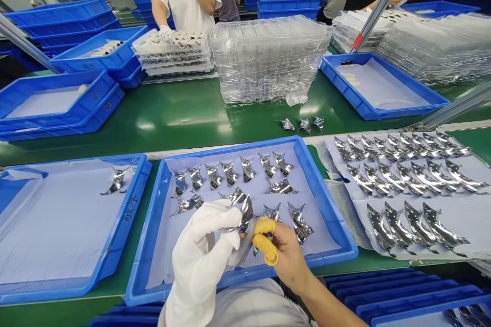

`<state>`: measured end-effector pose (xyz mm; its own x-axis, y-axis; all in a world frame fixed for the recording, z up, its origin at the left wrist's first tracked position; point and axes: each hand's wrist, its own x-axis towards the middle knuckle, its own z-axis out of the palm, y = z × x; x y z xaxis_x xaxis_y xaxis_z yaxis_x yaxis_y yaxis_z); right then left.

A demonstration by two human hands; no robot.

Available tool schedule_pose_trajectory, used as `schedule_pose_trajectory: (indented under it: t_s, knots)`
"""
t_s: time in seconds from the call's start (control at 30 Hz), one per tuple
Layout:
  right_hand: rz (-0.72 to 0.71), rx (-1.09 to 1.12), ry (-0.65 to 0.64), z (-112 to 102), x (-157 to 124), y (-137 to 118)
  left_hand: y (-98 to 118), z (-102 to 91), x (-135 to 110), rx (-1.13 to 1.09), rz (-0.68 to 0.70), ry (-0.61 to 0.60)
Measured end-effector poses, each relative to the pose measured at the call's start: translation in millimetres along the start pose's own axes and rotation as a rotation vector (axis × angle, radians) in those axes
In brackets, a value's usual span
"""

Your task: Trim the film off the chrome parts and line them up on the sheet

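Head view: gloved left hand (pixel 199 245) clamped on a curved chrome piece (pixel 245 217), yellow-cotted right hand (pixel 286 250) just beside it.

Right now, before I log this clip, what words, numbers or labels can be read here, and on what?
Handwritten dark characters on the rim of the blue tray at left: too blurred to quote.
Moulded marks on the stacked blue trays: too small to read.
Nothing else is legible.

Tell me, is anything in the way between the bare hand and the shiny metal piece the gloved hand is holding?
Nothing visible stands between them. The right hand, wearing yellow finger cots, sits right beside the mirror-bright metal piece held by the white-gloved left hand.
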<state>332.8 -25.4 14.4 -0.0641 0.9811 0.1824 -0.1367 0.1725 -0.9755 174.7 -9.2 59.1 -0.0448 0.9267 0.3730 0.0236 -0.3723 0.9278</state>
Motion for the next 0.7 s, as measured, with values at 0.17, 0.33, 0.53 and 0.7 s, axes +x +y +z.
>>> schedule_pose_trajectory:
  t_s: [0.17,0.33,0.53,0.7]
  knots:
    - [0.028,0.054,-0.010,0.0,1.2,7.9,-3.7,-5.7,-1.8,0.071,0.196,-0.150]
    - [0.045,0.081,-0.026,0.3,2.5,11.3,-4.9,-10.7,-3.4,0.127,0.254,-0.233]
    - [0.080,0.139,-0.034,1.0,5.2,7.6,-1.6,-6.6,-5.6,0.150,0.264,-0.236]
    - [0.272,0.320,-0.056,2.6,0.0,4.4,-2.6,-1.2,-2.5,0.110,-0.012,0.006]
